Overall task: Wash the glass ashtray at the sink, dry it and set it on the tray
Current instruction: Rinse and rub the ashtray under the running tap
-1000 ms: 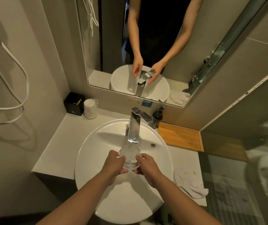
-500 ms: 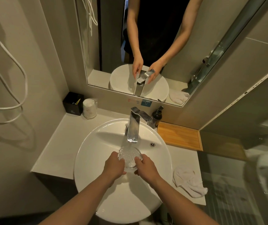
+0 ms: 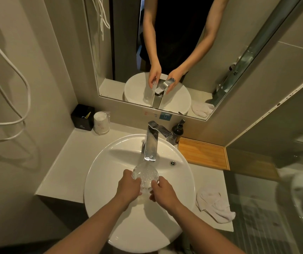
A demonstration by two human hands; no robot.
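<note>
1. Glass ashtray (image 3: pixel 145 176) sits at the centre of the frame, under water running from the tap (image 3: pixel 150 143), above the white sink (image 3: pixel 101 173).
2. Left hand (image 3: pixel 128 187) and right hand (image 3: pixel 162 191) each curl around its near rim, gripping it.
3. Wooden tray (image 3: pixel 204 153) lies right of centre; a white towel (image 3: pixel 214 206) lies lower right.
</note>
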